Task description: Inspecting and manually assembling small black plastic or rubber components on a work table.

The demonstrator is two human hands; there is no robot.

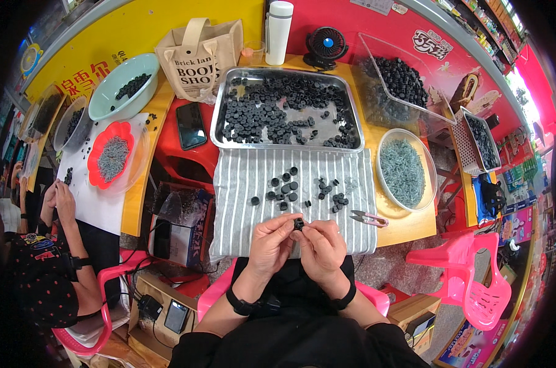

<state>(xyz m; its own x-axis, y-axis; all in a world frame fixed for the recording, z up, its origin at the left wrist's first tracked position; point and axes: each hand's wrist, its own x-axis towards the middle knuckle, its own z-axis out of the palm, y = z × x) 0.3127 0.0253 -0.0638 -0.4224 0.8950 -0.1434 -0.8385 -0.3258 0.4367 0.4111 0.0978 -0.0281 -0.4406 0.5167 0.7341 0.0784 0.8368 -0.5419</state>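
Observation:
Between the fingertips of both hands is a small black round plastic part [298,224], held just over the near edge of a grey-and-white striped cloth [235,202]. My left hand [270,245] pinches it from one side and my right hand [323,246] from the other. Fingers cover much of the part. Beyond my hands, several loose black caps [282,189] lie on the cloth, with a smaller cluster of black parts [338,201] to their right. Small thread snips [370,218] rest at the cloth's right edge, near my right hand.
A metal tray [214,132] of black parts stands beyond the cloth. To its right are a clear bin [440,116] of black parts and a tub [433,178] of thin grey pieces. A phone [191,126] lies left. Another person [57,264] works at the left table.

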